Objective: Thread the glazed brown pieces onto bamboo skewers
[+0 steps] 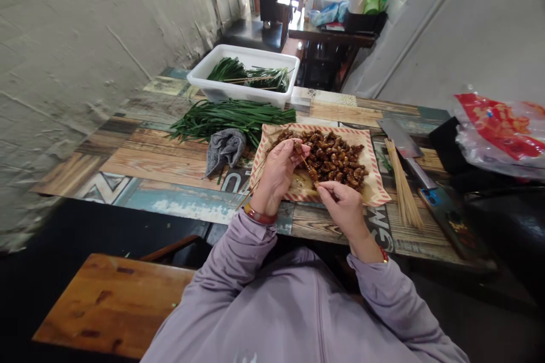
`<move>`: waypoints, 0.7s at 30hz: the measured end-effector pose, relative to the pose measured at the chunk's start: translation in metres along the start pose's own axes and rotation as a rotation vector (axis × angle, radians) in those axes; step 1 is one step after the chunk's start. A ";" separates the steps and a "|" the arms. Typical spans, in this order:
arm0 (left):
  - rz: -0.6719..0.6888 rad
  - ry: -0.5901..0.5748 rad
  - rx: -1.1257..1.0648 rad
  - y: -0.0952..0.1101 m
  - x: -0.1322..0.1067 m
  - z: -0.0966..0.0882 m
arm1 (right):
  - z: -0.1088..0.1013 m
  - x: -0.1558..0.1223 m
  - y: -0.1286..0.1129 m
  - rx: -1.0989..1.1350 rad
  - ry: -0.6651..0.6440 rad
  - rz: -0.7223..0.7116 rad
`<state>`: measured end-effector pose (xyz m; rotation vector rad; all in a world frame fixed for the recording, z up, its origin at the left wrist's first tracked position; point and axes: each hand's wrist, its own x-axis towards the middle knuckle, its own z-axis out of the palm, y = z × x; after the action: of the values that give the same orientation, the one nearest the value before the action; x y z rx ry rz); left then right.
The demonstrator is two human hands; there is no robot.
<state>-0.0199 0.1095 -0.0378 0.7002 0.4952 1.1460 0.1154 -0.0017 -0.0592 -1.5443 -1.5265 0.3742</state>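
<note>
My left hand (279,170) is raised over the striped paper sheet (374,181), its fingers closed round a glossy brown piece (297,148). A thin bamboo skewer (305,163) slants down from that piece towards my right hand (343,207). The thumb and forefinger of my right hand pinch the skewer's lower end. A heap of similar dark brown pieces (336,156) lies on the paper just beyond both hands; their kind is hard to make out. By my left wrist, several thin sticks (251,190) stick out over the paper's left edge.
Left of the paper lie a grey cloth (225,150) and long green chives (232,119). Behind them stands a white tub (200,76) with more greens and skewers. On the right are a bundle of bamboo skewers (402,187), a cleaver (402,139), a phone (432,197) and a red-printed plastic bag (502,127).
</note>
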 end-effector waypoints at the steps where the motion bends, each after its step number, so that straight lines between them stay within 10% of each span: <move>1: -0.004 0.003 0.003 0.000 0.000 0.000 | 0.000 0.000 0.000 -0.005 -0.001 -0.004; 21: 0.023 -0.016 0.012 -0.005 0.000 0.003 | 0.002 0.002 -0.003 -0.066 0.028 -0.023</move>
<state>-0.0143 0.1078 -0.0393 0.7273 0.4817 1.1590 0.1122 0.0007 -0.0576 -1.5748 -1.5472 0.2906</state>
